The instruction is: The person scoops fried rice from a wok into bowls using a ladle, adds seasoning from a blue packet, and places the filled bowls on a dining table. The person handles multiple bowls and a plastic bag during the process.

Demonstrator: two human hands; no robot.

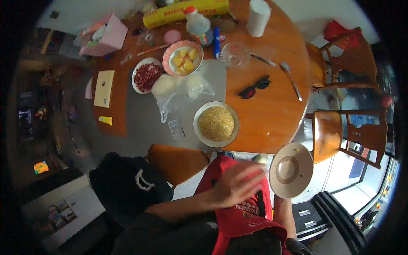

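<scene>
A pale wide-rimmed bowl (291,170) is tilted on edge beyond the table's front edge, with a few small bits stuck to it. My right hand is hidden behind it; the forearm rises to the bowl from below. My left hand (240,183) hovers over the red apron (245,216), left of that bowl. It is blurred by motion, its fingers extended and apart, with nothing visible in it. On the table before me stands a white bowl (217,124) of yellowish crumbly or grainy food. A clear plastic bag (181,87) of pale contents lies behind it.
Further back are a dish of red chopped food (147,76), a pink-rimmed bowl (165,60) with yellow pieces, and a bottle (199,27). Sunglasses (255,87) and a spoon (291,81) lie to the right. Wooden chairs (328,135) flank the table (261,127).
</scene>
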